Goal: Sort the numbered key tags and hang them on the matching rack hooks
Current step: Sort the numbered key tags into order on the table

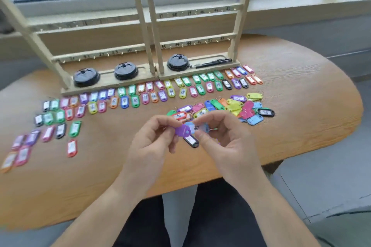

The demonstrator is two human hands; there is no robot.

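Key tags at frame centre: seemingly light, stiff, slick plastic, best pinched flat across the body, left hand grip pinching purple tag, right hand grip pinching blue tag.

Bench: orange-brown wood, matt, with a plainly visible grain. Rack, standing on the bench: pale, bare-looking wood, matt; the small hooks on its rails are brass-coloured metal. Key tags, in front of the rack: smooth, slightly glossy coloured plastic with white paper inserts, on thin metal wire rings. Round lids, on the rack's base: black, glossy, ribbed plastic. Pen, on the same base: black, dull finish.
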